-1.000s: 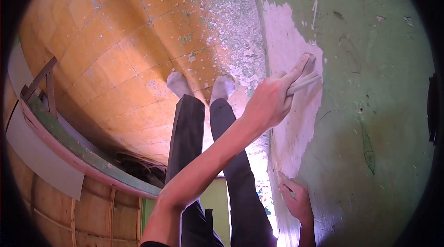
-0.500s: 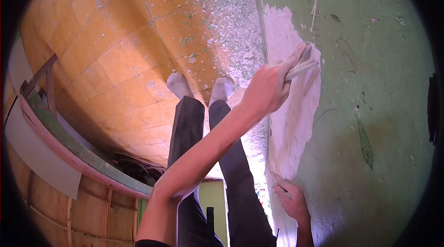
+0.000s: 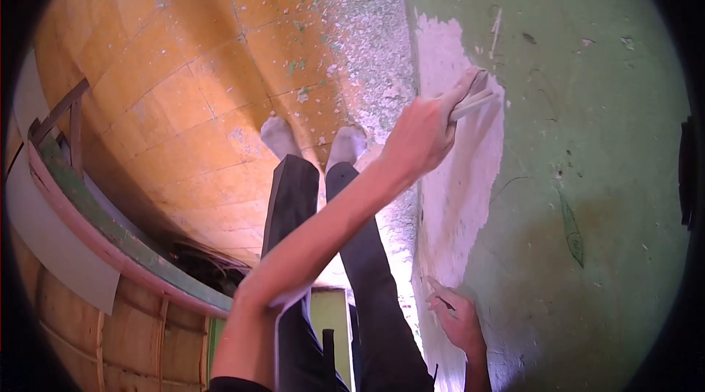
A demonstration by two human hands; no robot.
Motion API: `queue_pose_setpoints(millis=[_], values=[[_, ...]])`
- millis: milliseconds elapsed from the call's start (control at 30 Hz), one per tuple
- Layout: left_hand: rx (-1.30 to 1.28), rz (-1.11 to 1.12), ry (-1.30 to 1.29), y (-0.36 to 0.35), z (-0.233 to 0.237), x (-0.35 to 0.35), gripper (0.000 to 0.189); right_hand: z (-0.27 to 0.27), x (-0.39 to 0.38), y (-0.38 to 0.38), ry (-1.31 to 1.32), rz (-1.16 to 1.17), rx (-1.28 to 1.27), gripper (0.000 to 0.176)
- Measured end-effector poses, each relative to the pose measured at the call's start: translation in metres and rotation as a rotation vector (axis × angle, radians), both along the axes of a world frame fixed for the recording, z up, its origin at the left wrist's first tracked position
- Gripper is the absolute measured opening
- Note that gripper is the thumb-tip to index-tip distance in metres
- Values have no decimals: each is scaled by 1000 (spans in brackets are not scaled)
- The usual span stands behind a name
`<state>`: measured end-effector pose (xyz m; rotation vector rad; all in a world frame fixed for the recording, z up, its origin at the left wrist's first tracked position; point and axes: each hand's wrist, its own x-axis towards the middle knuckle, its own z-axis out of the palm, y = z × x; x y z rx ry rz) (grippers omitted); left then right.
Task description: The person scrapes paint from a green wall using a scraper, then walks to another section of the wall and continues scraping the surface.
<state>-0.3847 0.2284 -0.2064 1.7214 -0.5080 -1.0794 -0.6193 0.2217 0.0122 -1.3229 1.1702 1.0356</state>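
Left hand (image 3: 427, 131) grips a dusty tool (image 3: 479, 85) at the bared patch (image 3: 457, 205); right hand (image 3: 460, 317) half-curled, contents unclear; step, apparently scraping; next stroke calls for steady pressure.

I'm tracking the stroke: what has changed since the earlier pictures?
The left hand has moved along the pale patch on the wall toward the picture's top. Nothing was visibly taken up or let go. The right hand and the feet stayed about where they were.
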Motion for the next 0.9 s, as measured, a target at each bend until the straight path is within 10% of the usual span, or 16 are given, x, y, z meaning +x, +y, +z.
queue_pose_setpoints(millis=[900], values=[[68,91,-86,-31,-45,40,73,-3,4,3,70,-51,50,44]])
